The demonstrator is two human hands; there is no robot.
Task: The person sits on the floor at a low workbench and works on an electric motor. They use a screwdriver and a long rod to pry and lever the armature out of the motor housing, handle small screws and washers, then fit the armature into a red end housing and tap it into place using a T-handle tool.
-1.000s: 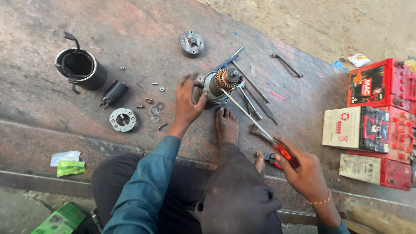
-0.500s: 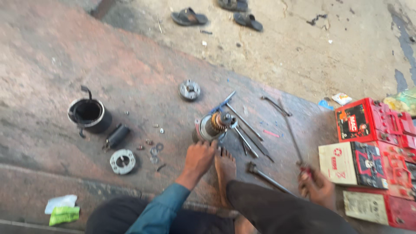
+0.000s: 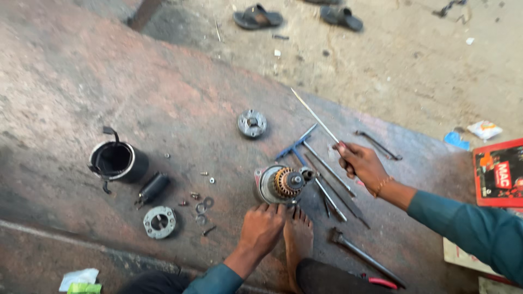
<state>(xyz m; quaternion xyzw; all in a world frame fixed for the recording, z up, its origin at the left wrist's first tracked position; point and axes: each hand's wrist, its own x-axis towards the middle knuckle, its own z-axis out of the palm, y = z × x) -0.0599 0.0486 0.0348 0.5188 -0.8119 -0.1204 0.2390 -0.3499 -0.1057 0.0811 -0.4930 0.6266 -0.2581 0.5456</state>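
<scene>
Head view, change: a second ago the right hand (image 3: 362, 163) was low by the person's knee with the long screwdriver (image 3: 316, 116) laid across the motor; now it is raised to the right of the motor, the shaft pointing up and away, clear of everything.
Right hand: fingers closed around the screwdriver's handle, thin metal shaft sticking out above the fist.
Left hand: the left hand (image 3: 262, 228) has slid from the side of the motor to the floor just in front of it; it lies palm down, fingers spread, fingertips near the casing. I cannot tell whether it grips anything.
Meaning: the tool is off the work, so the motor stands unprobed for the moment, steadied only from the front.
Work piece: the starter motor assembly (image 3: 282, 184) sits mid-slab, copper-coloured armature end facing the camera, beside a bare foot (image 3: 298, 235).
Tools beside it: a blue T-handle wrench (image 3: 297, 145) and long rods (image 3: 332, 185) lie just right of the motor, under the raised hand; a pipe wrench (image 3: 364, 256) lies nearer the knee.
Loose parts: black cylindrical housing (image 3: 115, 161), ring plate (image 3: 159, 221), washers and screws (image 3: 200, 204) to the left; round end cap (image 3: 251, 123) behind.
Around: red boxes (image 3: 498, 171) at right, sandals (image 3: 257, 17) on the ground beyond.
</scene>
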